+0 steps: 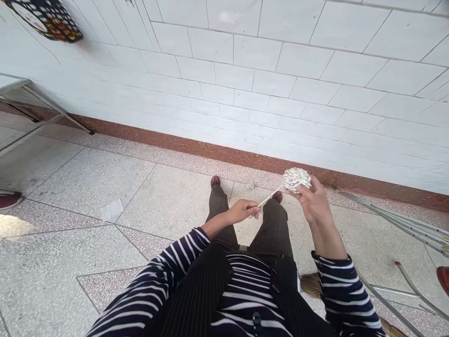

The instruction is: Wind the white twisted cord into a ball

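Observation:
My right hand [313, 202] has its fingers closed round a thick bundle of off-white cord [295, 179], wound into a rough ball. A single taut strand [271, 196] runs down and left from the ball to my left hand [244, 210], which pinches it between closed fingers. Both hands are raised in front of my body, the right one a little higher and further out. A small whitish clump [249, 186] lies on the floor between my feet; its kind is too small to make out.
A white tiled wall [245, 70] with a red-brown skirting stands ahead. Metal-framed furniture [49, 105] is at the left. A white paper piece [112, 209] lies on the speckled floor. To my right are metal poles [396, 213], a tubular metal frame [396, 291] and broom bristles [310, 284].

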`<state>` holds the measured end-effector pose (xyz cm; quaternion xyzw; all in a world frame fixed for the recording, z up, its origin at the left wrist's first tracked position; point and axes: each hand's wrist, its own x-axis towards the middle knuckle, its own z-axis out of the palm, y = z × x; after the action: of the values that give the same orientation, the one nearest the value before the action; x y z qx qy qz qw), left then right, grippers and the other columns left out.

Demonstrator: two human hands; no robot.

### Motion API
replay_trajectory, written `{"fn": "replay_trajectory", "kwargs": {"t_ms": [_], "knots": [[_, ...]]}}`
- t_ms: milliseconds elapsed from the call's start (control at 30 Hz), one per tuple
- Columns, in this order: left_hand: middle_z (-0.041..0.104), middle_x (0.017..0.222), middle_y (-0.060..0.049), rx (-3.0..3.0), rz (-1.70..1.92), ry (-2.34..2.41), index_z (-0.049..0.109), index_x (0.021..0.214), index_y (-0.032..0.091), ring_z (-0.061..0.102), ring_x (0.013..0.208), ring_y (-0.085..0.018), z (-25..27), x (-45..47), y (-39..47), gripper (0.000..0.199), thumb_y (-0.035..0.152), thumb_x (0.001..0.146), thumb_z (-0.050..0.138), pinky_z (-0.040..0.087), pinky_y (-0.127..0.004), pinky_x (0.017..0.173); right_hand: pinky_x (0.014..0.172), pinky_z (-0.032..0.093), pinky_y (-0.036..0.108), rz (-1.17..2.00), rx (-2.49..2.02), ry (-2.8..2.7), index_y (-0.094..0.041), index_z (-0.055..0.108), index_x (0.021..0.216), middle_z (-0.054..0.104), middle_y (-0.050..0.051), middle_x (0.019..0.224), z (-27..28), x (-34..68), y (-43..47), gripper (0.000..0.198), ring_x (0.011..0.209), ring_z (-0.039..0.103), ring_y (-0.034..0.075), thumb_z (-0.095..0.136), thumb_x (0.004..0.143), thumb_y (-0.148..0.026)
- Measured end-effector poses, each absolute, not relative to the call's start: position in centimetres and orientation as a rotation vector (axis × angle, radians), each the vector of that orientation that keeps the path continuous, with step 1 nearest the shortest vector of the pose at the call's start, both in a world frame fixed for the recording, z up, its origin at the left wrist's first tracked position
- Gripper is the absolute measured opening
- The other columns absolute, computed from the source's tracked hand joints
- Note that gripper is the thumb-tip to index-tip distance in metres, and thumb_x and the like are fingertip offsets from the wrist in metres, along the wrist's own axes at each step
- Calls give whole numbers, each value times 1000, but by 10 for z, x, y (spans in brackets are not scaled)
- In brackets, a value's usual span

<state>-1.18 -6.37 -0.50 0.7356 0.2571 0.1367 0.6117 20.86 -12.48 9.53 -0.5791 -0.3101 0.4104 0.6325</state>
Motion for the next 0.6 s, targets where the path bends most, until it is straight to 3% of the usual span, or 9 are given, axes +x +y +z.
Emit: {"fn": "replay_trajectory", "kwargs": {"t_ms": [100, 233, 400, 467, 600], "knots": [[71, 75, -2, 1822, 276, 566, 67, 97, 14, 62, 70, -13, 11, -11, -73, 27, 30, 100, 44, 43, -21, 69, 83, 56, 46, 601, -1668, -1011, -23, 59, 115, 67, 7, 113, 75, 202, -115, 59, 101, 64, 28, 84, 62, -35], [69, 73, -3, 2374, 282, 563, 68, 89, 17, 63, 72, -16, 25, -8, -68, 27, 27, 101, 46, 45, -26, 79, 91, 49, 50, 431, -1951, -1329, -23, 59, 124, 60, 12, 123, 35, 187, -118, 59, 111, 57, 35, 73, 68, -31], [68, 72, -4, 2852, 309, 423, 69, 96, 17, 63, 71, -18, 23, -10, -51, 22, 18, 99, 48, 42, -41, 103, 99, 45, 49, 1080, -1714, -988, -25, 64, 118, 57, 8, 122, -4, 177, -141, 64, 117, 51, 33, 74, 55, -24], [68, 74, -3, 2940, 319, 326, 70, 99, 17, 64, 74, -18, 19, -12, -47, 21, 15, 98, 49, 39, -43, 109, 89, 52, 46, 1282, -1617, -892, -24, 65, 116, 61, 6, 112, -13, 174, -151, 64, 106, 57, 29, 74, 53, -24], [69, 82, -3, 2960, 393, 254, 68, 112, 18, 66, 83, -17, 12, -13, -47, 24, 13, 97, 49, 36, -41, 115, 73, 58, 41, 1568, -1438, -731, -23, 63, 122, 66, 4, 100, -20, 167, -167, 62, 85, 64, 22, 72, 60, -26]]}}
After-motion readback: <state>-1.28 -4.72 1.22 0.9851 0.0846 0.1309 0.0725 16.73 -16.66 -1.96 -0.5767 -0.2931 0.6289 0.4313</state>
